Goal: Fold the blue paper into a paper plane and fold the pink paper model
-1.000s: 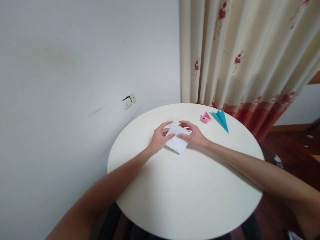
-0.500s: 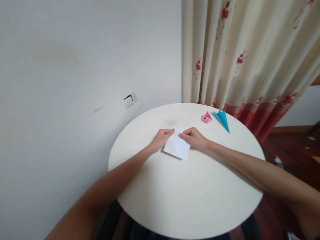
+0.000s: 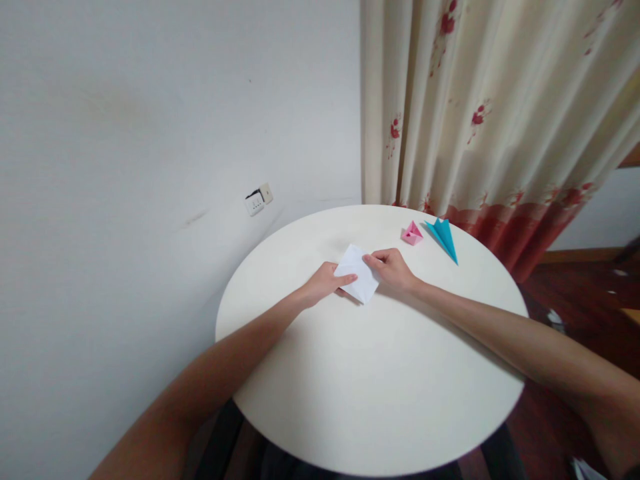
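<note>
Both hands, the left hand point(image 3: 325, 282) and the right hand point(image 3: 393, 270), now pinch the white paper point(image 3: 356, 281) between them on the table point(image 3: 380, 387), its far corner lifted since a moment ago, so a fold seems underway.

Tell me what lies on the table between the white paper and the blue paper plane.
In the head view, a small pink folded paper piece sits between the white paper and the blue paper plane, close beside the plane; otherwise only bare table.

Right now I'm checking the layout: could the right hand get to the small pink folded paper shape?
Probably yes: the right hand holds the white folded paper, and only bare round white table separates it from the small pink folded paper shape.
</note>
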{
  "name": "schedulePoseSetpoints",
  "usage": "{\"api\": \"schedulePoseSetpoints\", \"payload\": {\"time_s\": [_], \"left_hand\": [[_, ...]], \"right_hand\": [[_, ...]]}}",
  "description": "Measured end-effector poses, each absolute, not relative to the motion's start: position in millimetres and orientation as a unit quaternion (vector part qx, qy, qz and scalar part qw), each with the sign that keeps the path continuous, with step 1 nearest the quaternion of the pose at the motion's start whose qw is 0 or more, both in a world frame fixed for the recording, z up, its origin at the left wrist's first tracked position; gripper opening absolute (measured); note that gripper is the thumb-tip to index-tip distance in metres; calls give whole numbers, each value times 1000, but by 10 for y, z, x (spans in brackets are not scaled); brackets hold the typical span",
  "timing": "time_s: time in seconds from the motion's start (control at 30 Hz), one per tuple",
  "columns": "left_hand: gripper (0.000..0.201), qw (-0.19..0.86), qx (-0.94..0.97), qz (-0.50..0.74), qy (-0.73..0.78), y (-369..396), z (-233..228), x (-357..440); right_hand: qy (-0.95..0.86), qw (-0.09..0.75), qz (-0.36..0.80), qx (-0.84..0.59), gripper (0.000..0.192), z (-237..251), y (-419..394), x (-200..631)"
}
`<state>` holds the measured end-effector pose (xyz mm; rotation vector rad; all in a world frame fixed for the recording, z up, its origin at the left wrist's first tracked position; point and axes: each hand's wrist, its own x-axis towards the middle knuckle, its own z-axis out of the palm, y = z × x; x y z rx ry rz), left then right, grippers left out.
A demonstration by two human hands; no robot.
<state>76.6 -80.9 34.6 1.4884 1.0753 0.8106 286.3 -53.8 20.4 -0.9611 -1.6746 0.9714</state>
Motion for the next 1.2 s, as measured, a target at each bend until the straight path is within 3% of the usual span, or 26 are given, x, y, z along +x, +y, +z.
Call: {"api": "schedulePoseSetpoints", "payload": {"time_s": [0.27, 0.53, 0.87, 1.2], "left_hand": [[47, 519, 613, 361, 474, -753, 331, 746], [51, 511, 569, 435, 476, -700, 296, 737], [50, 543, 556, 426, 463, -693, 246, 805], [56, 532, 512, 482, 472, -494, 71, 780]], "right_hand": [[-658, 498, 384, -415, 53, 164, -485, 2870], [-638, 459, 442, -432, 36, 220, -528, 2882], [-560, 495, 485, -455, 37, 167, -482, 2886], [-585, 380, 601, -389, 44, 154, -534, 2847]]}}
